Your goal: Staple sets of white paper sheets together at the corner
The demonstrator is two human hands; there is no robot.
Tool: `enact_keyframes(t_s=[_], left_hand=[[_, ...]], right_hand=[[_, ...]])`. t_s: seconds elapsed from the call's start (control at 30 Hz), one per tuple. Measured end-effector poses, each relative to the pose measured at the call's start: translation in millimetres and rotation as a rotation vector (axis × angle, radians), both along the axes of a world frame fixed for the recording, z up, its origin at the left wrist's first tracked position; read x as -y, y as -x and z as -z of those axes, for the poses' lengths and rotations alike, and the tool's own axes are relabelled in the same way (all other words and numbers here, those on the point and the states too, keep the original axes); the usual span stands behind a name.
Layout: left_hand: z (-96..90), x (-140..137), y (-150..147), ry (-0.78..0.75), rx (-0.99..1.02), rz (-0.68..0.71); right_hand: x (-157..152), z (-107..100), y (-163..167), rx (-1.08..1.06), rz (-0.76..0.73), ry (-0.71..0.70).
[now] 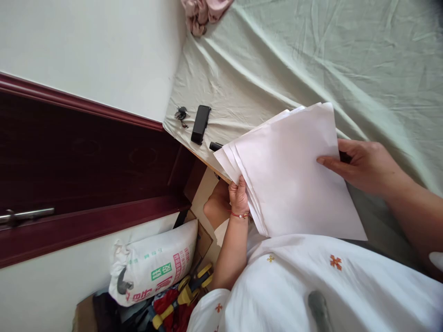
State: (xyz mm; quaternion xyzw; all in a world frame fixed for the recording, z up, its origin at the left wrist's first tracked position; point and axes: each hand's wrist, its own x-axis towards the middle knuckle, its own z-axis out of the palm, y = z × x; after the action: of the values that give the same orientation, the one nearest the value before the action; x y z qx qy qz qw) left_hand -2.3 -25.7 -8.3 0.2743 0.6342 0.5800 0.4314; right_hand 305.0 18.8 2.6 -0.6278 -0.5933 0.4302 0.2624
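Head view: we have a sheaf of white sheets (294,184) before us, held up between both hands above the near edge of a surface spread with a pale green cloth (380,69). The sheets are loosely fanned, several edges showing along the left and far sides. Our left hand (238,196), with a red bracelet (239,215) at the wrist, has its fingers curled together and clamped on the left edge of the sheaf. Our right hand (368,163) grips the right edge, thumb lying flat on the top sheet; the fingertips behind the paper are hidden from us, and we cannot tell how many sheets they take in.

Left of the sheaf, on the cloth, lie a bunch of keys (180,113), a black oblong device (200,124) and, just beside the paper, a smaller black object (215,146) partly covered from our sight. A pink cloth (207,14) sits crumpled at the far left corner. Farther left we see a dark red door (86,152) with a metal handle (34,213); at the near left, a printed white sack (155,265) lies beside a yellow-and-black object (188,293).
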Motion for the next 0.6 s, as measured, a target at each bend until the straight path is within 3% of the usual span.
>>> enact_keyframes(t_s=[0.37,0.6], left_hand=[[-4.1,-4.6,-0.4,-0.006,0.064,-0.064],[1.6,-2.2,2.6,-0.017,0.028,0.047]], right_hand=[[-2.3,-2.7,1.3,0.066,0.026,0.065],[-3.1,-2.2,1.5,0.046,0.056,0.060]])
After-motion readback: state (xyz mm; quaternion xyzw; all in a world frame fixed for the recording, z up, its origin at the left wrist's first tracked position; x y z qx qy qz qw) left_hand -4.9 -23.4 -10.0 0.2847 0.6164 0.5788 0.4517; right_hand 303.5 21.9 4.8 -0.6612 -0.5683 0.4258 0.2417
